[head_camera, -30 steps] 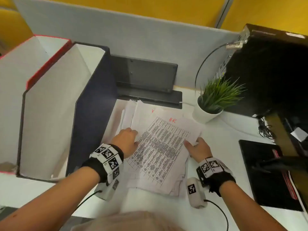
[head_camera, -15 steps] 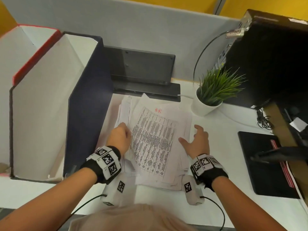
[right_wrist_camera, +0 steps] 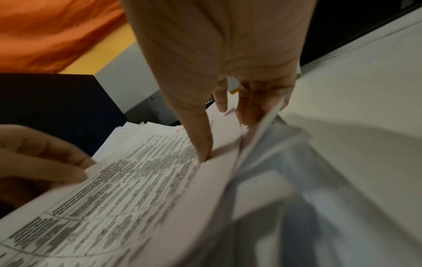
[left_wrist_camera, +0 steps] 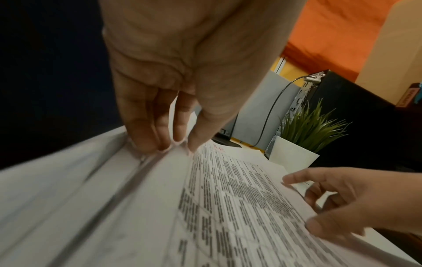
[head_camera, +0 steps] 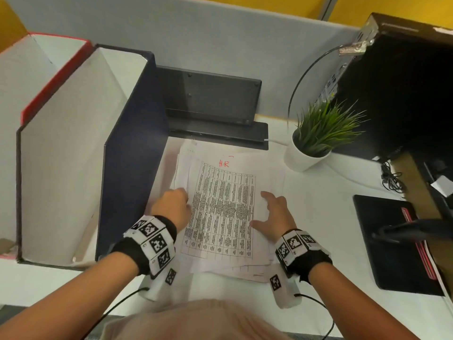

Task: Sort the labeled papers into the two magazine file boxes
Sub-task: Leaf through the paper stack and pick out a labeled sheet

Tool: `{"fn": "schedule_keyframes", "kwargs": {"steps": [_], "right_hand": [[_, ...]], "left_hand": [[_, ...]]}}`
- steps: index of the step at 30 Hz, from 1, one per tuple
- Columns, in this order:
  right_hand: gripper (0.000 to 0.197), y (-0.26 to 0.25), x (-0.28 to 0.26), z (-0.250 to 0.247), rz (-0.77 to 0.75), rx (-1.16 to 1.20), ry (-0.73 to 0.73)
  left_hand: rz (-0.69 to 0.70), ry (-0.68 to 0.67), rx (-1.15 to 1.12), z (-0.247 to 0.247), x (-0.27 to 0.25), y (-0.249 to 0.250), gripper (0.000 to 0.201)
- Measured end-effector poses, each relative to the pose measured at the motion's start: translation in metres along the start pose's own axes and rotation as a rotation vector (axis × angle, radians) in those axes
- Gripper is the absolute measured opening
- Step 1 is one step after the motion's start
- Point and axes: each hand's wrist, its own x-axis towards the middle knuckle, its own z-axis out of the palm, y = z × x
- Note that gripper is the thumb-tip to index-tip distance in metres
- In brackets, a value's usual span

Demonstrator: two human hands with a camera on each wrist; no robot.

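Note:
A loose stack of papers (head_camera: 245, 268) lies on the white desk (head_camera: 323, 207). Its top sheet (head_camera: 220, 212) is a printed table marked "HR" in red and bows slightly upward. My left hand (head_camera: 175, 204) pinches that sheet's left edge, thumb (left_wrist_camera: 200, 139) on top and fingers (left_wrist_camera: 148, 140) against the sheets below. On the sheet's (right_wrist_camera: 125, 189) right edge, my right hand (head_camera: 272, 212) pinches with the thumb (right_wrist_camera: 205, 150) on top and the fingers (right_wrist_camera: 251, 108) under a raised edge. A navy file box (head_camera: 132, 168) stands just left of the stack, and a red file box (head_camera: 56, 77) stands beyond it.
A potted plant (head_camera: 318, 133) sits right of the stack's far corner. A black stand (head_camera: 210, 96) closes off the back, against the grey partition. A dark computer tower (head_camera: 404, 82) and a black pad (head_camera: 392, 241) fill the right side.
The HR sheet has turned from tilted to square with the stack. Both hands have shifted along its side edges, the right fingers now tucked under the edge.

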Motion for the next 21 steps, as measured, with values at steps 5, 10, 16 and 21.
{"fn": "schedule_keyframes", "kwargs": {"steps": [5,10,16,21], "right_hand": [[0.101,-0.002,-0.008,0.003,0.028,-0.031,-0.119],[0.102,0.001,-0.011,0.001,0.038,-0.063,-0.163],[0.073,-0.003,-0.005,-0.004,0.028,0.290,0.038],[0.089,-0.004,0.003,-0.008,0.201,0.731,0.190]], "left_hand": [[-0.055,0.040,-0.188,-0.001,0.022,0.014,0.034],[-0.140,0.083,-0.448,0.001,0.033,0.011,0.025],[0.114,0.094,-0.452,0.002,0.019,0.005,0.008],[0.234,0.023,-0.508,0.006,0.011,-0.009,0.030]]}}
